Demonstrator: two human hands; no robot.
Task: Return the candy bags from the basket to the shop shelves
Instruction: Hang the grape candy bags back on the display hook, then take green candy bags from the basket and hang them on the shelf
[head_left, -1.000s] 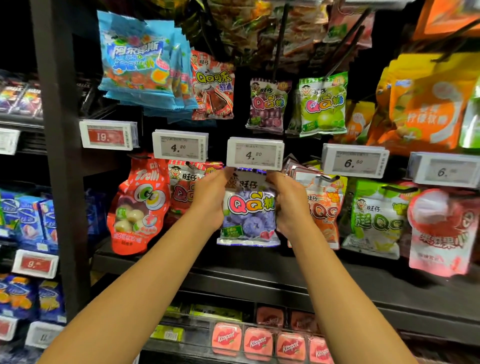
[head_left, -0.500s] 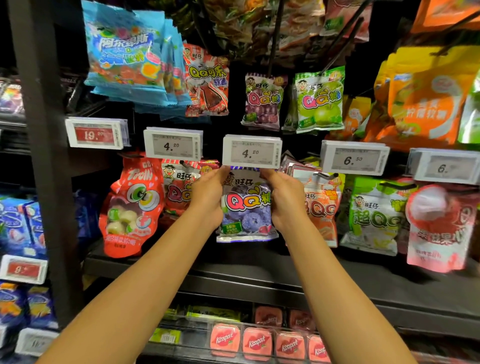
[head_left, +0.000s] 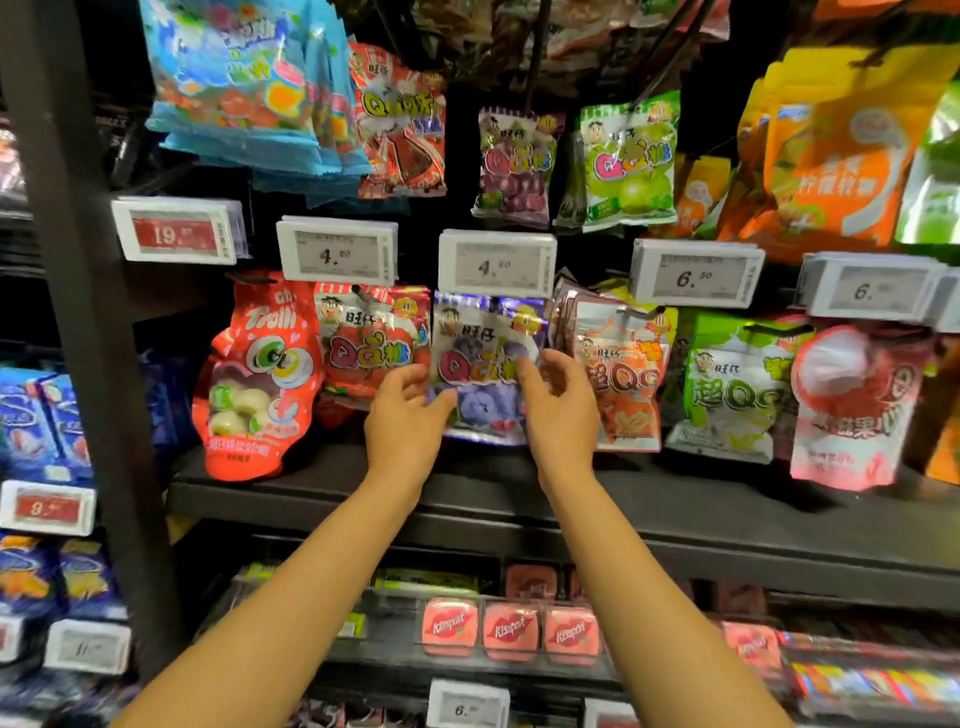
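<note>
Left hand (head_left: 402, 415) and right hand (head_left: 561, 410), fingers loose, flanking glossy crinkled purple candy bag (head_left: 485, 364).

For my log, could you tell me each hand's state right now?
Left hand: open, holding nothing.
Right hand: open, holding nothing.
</note>
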